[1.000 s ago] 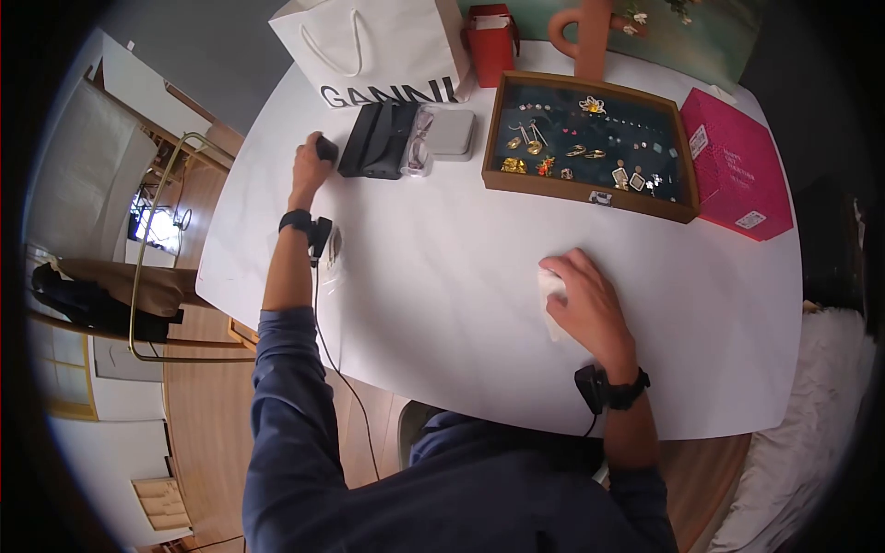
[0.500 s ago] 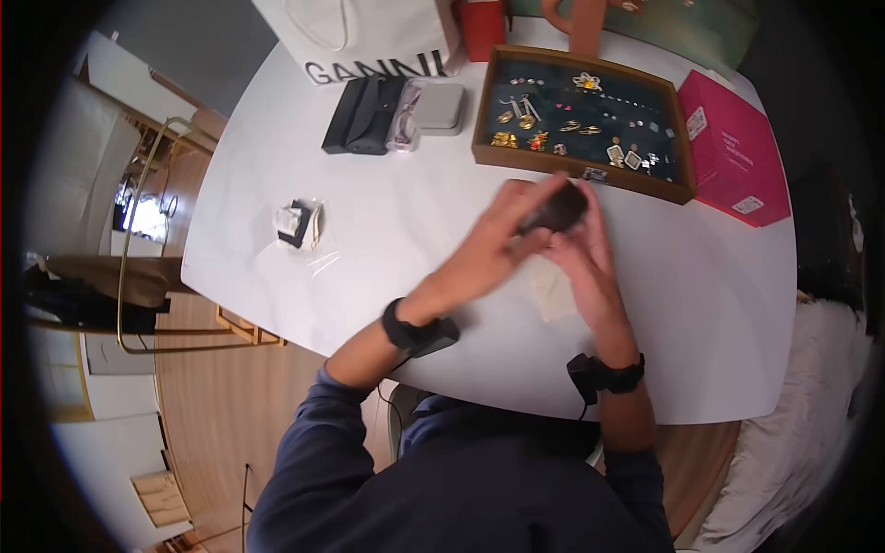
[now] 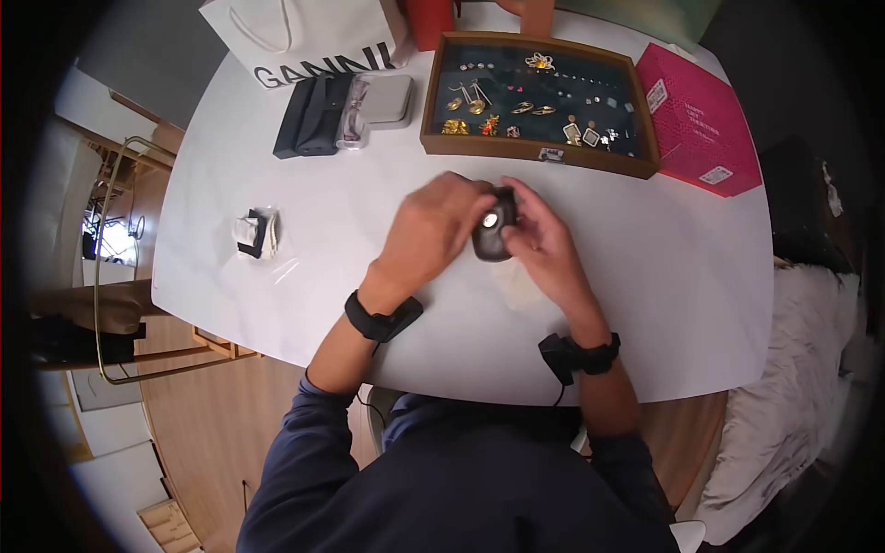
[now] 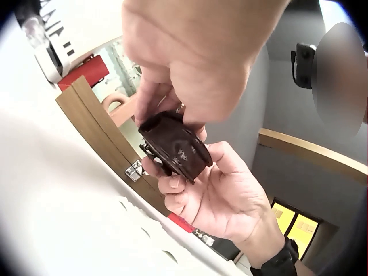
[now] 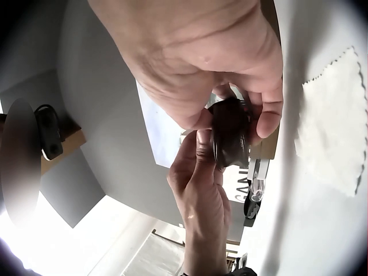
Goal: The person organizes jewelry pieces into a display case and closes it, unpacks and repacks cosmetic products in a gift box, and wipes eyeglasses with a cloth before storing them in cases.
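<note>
A small, glossy dark brown item [image 3: 491,238], rounded with layered edges, is held between both hands above the table; I cannot tell its kind. A bright round spot shows on its upper face in the head view. My right hand [image 3: 550,249] grips its right side, with the thumb along the near edge. From the left, my left hand [image 3: 426,229] pinches its far end with fingers and thumb. In the left wrist view the brown item [image 4: 175,146] shows side-on between the hands. An off-white cloth [image 5: 336,129] with zigzag edges lies on the table below them.
Behind the hands stands a wooden display case [image 3: 544,155] of jewellery, with a pink box [image 3: 705,124] beside it. Farther left are a dark case [image 3: 313,115], a grey case [image 3: 385,100] and a white paper bag [image 3: 313,41]. A small plastic-wrapped bundle [image 3: 258,233] lies left.
My left hand has come from the table's far left to the middle with the dark item. My right hand has left the cloth and now grips the item too. The head view has shifted.
</note>
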Tool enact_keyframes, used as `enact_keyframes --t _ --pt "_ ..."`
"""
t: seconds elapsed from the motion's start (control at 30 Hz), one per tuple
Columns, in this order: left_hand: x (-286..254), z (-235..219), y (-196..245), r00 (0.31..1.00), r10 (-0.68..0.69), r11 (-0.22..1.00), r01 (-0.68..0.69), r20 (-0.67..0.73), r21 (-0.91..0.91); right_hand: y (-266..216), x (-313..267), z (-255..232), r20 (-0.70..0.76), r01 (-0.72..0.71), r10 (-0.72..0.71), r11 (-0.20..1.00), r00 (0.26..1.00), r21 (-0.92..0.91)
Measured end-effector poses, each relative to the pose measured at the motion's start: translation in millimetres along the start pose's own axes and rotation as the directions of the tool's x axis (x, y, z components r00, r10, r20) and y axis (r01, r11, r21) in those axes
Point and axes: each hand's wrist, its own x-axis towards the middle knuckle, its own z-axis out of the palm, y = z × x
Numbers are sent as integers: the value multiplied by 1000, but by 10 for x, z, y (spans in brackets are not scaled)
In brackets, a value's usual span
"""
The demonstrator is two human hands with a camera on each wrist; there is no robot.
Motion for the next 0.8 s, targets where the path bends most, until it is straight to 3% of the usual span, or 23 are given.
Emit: enact_keyframes --t 0.07,0.1,0.13,0.2,0.23,0.3,0.33,0.4,0.43,0.47,0.53,0.6,0.63,0.67,0.7,0.73,0.8 --pt "-51 -78 -63 981 -188 982 187 -45 -37 45 -9 62 60 85 -77 985 995 -153" --pt "-36 -23 -75 965 -189 980 174 -183 -94 73 1 79 59 71 -64 988 996 -139" --pt "-41 -23 -86 965 -188 980 173 -183 -93 77 1 84 59 73 -65 988 996 -139" --pt "-70 -37 -92 837 -505 856 457 -210 -240 55 -23 105 23 67 -64 982 998 -174" --pt "-47 -53 -83 793 -574 801 492 -206 -341 39 -20 107 26 68 -65 982 998 -175" --pt "-26 -75 -103 751 -622 751 491 -223 -441 -4 -24 112 99 252 -232 872 968 -420" --pt "-21 -84 -111 707 -668 694 480 -231 -537 -37 -46 137 100 253 -233 871 967 -421" --pt "-39 -99 -140 708 -671 662 436 -222 -610 -109 -88 209 76 327 -364 702 928 -633" --pt "-40 -100 -150 717 -676 592 391 -171 -704 -91 -79 206 78 328 -364 701 928 -633" --pt "-44 -102 -154 728 -675 510 345 -119 -788 -52 -68 195 41 269 -300 777 953 -569" --pt "-37 -139 -132 718 -691 455 349 -78 -819 -23 -52 166 9 204 -230 842 973 -500" --pt "-10 -162 -109 710 -703 397 353 -34 -847 -20 -39 135 -29 299 -386 759 922 -578" --pt "8 -166 -101 835 -502 793 341 -224 -505 -13 -21 122 -43 308 -411 745 911 -591" --pt "17 -166 -98 934 -221 975 222 -281 -29 4 -15 102 -43 309 -412 744 910 -592" --pt "-20 -164 -120 978 -122 958 161 -171 238 18 -11 80 -45 311 -432 714 901 -627" --pt "-39 -145 -126 977 -123 957 163 -172 238 23 -7 71 -46 313 -452 684 891 -660" --pt "-50 -104 -108 997 -79 995 78 20 60 -15 -10 74 -28 311 -435 686 900 -657"
